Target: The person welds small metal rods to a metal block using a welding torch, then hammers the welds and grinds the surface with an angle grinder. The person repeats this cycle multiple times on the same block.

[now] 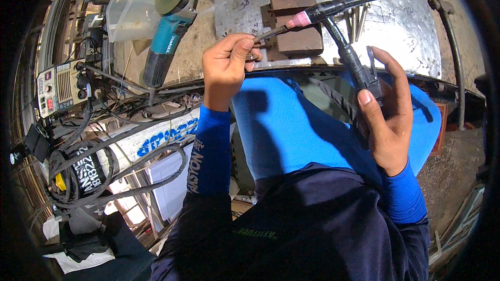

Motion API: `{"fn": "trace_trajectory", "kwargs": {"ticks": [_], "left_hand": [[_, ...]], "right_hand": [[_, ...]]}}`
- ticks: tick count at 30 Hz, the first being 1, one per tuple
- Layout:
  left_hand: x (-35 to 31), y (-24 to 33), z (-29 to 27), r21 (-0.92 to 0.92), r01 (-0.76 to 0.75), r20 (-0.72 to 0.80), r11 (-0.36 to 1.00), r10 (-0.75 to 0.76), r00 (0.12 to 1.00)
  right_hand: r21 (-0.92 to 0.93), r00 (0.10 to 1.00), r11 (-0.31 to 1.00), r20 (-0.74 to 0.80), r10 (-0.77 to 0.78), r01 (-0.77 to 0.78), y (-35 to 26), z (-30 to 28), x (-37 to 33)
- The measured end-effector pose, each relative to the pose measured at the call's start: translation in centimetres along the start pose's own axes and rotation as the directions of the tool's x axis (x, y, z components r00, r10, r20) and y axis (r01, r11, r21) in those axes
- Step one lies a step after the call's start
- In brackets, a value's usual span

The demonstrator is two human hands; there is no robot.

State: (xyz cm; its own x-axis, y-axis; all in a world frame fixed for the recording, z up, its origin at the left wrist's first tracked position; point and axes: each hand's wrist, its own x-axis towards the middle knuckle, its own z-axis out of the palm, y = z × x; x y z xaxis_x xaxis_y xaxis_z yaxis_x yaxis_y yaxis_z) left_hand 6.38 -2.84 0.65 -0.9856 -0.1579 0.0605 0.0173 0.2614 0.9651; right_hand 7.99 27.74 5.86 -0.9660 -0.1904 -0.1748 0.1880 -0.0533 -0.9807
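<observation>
My right hand (388,109) is wrapped round the black handle of a TIG welding torch (341,41), with the thumb on one side and a finger along the switch. The torch head lies above the workbench, its pink nozzle (299,20) pointing left and its long black back cap pointing right. In my left hand (229,62) the fingers pinch a slim metal tool (269,34), whose exact kind I cannot make out. That tool's far end reaches the nozzle's mouth. Below the torch head sit brown rectangular blocks (299,40) on a marked metal plate (239,18).
A teal angle grinder (169,34) lies at the left beside a clear plastic bin (133,10). Several slim metal tools (358,18) rest on the plate. Further left stand a welding machine (65,87), coiled cables (78,171) and a white cylinder (151,138). A metal bar (455,57) stands at right.
</observation>
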Motion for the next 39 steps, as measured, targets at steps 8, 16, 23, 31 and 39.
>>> {"fn": "trace_trajectory", "kwargs": {"ticks": [8, 16, 23, 31, 39], "left_hand": [[0.0, -0.2, 0.1, -0.053, 0.003, -0.001, 0.999, -0.003, 1.000], [-0.1, -0.3, 0.1, 0.131, -0.058, -0.079, 0.990, 0.069, 0.995], [0.0, 0.3, 0.0, -0.023, 0.022, 0.004, 1.000, -0.022, 1.000], [-0.1, 0.3, 0.1, 0.021, 0.013, -0.009, 1.000, -0.013, 1.000], [-0.2, 0.4, -0.9, -0.046, 0.116, 0.020, 0.992, -0.115, 0.993]], "right_hand": [[-0.022, 0.999, 0.999, -0.009, -0.045, 0.045, 0.4, 0.1, -0.2], [-0.088, 0.997, 0.993, 0.001, -0.080, 0.080, 1.1, 0.1, -0.5], [0.037, 0.997, 0.999, -0.080, -0.014, 0.017, 0.3, 0.5, -0.6], [0.063, 0.987, 0.997, -0.151, 0.050, -0.041, 0.7, -1.1, -1.2], [0.166, 0.881, 0.971, -0.466, -0.077, 0.172, 1.3, -7.1, -4.0]]}}
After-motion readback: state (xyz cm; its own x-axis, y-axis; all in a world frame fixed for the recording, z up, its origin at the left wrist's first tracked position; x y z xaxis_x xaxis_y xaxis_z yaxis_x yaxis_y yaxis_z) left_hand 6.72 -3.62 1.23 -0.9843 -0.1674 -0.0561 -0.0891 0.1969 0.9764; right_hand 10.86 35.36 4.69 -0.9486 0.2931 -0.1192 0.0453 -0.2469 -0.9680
